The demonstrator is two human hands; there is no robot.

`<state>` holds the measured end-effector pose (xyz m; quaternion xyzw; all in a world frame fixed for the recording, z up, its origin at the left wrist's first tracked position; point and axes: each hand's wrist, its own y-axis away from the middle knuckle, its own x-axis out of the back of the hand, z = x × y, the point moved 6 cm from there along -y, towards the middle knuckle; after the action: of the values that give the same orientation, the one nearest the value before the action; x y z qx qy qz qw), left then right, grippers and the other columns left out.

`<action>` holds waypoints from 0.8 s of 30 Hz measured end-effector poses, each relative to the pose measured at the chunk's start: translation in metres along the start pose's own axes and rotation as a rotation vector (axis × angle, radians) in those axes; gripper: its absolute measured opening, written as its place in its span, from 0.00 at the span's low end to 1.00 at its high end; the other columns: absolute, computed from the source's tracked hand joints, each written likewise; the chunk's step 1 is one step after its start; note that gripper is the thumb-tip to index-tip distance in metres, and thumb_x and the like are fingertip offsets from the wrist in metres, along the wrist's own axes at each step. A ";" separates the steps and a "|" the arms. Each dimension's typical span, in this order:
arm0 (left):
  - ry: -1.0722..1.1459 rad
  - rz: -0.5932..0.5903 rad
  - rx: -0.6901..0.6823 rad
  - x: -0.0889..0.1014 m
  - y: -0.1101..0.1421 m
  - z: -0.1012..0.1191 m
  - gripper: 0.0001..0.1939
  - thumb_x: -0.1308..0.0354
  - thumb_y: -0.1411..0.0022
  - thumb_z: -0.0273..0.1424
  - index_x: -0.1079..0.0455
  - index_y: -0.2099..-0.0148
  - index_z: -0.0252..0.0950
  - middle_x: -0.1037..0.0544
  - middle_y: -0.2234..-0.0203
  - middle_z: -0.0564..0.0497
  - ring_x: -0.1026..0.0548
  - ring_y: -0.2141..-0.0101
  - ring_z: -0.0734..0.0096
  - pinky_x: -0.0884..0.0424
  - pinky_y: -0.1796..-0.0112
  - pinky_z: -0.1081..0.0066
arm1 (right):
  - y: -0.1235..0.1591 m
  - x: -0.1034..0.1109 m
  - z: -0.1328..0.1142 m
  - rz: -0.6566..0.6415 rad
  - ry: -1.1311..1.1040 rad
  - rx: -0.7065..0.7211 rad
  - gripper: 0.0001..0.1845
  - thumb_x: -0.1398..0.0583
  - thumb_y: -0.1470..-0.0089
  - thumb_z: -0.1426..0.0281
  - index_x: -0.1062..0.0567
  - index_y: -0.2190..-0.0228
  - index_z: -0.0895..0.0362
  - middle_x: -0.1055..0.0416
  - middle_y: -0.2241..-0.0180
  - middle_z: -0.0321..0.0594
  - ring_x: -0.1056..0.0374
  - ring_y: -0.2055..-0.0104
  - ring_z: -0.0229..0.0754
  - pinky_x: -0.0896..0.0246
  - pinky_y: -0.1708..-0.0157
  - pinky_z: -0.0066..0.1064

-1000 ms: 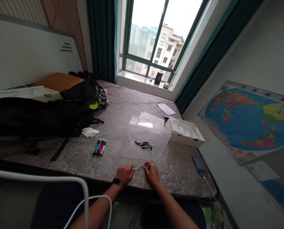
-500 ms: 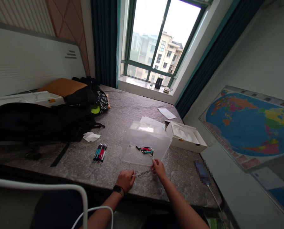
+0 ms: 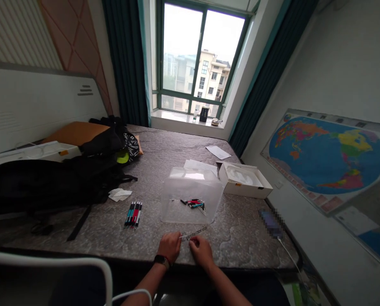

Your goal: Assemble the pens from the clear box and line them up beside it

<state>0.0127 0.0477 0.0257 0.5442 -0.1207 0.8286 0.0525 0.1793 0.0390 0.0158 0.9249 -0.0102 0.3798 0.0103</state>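
Observation:
My left hand (image 3: pixel 170 246) is closed around a thin white stick (image 3: pixel 183 236) that resembles a pen refill; its far end points to the right. Close beside that end, my right hand (image 3: pixel 201 251) is closed in a pinch, and whatever lies between its fingertips is too small to make out. Beyond both hands, a clear plastic box (image 3: pixel 167 216) holds loose pen parts (image 3: pixel 194 203) in black, red and teal, with thin white sticks among them. Several pens (image 3: pixel 133 215) in teal, black, red and white lie side by side to the left.
A crumpled tissue (image 3: pixel 120 194) and a black bag (image 3: pixel 49 182) lie left. An open white box (image 3: pixel 245 180) stands right, with papers (image 3: pixel 218 152) behind. A blurred phone-like device (image 3: pixel 270 223) with a cable is near the right edge. A white tube (image 3: pixel 49 260) crosses the lower left.
My right hand has come back from the clear box toward my left hand. The thin white sticks it was touching now lie in the box. The head view has shifted slightly.

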 end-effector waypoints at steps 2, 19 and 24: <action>-0.006 -0.008 -0.003 0.001 0.001 0.001 0.18 0.61 0.28 0.33 0.30 0.62 0.39 0.22 0.67 0.48 0.26 0.63 0.65 0.42 0.60 0.67 | -0.001 -0.003 -0.005 -0.072 -0.067 0.033 0.11 0.42 0.48 0.68 0.20 0.66 0.53 0.22 0.67 0.39 0.27 0.64 0.43 0.39 0.62 0.29; -0.037 -0.042 0.024 0.003 0.002 0.002 0.14 0.57 0.30 0.33 0.30 0.62 0.39 0.22 0.65 0.48 0.27 0.61 0.65 0.41 0.60 0.67 | -0.007 -0.025 -0.016 -0.063 -0.575 -0.044 0.20 0.37 0.53 0.53 0.20 0.69 0.58 0.22 0.70 0.43 0.28 0.67 0.47 0.35 0.64 0.34; -0.019 -0.025 0.017 0.001 0.002 0.001 0.13 0.56 0.31 0.32 0.30 0.62 0.39 0.22 0.65 0.48 0.27 0.62 0.64 0.42 0.60 0.66 | -0.009 -0.026 -0.008 -0.012 -0.581 -0.083 0.24 0.36 0.56 0.48 0.21 0.71 0.57 0.23 0.72 0.44 0.28 0.68 0.48 0.34 0.65 0.35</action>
<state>0.0128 0.0454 0.0268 0.5539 -0.1071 0.8237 0.0572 0.1550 0.0482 0.0033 0.9938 -0.0229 0.0983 0.0471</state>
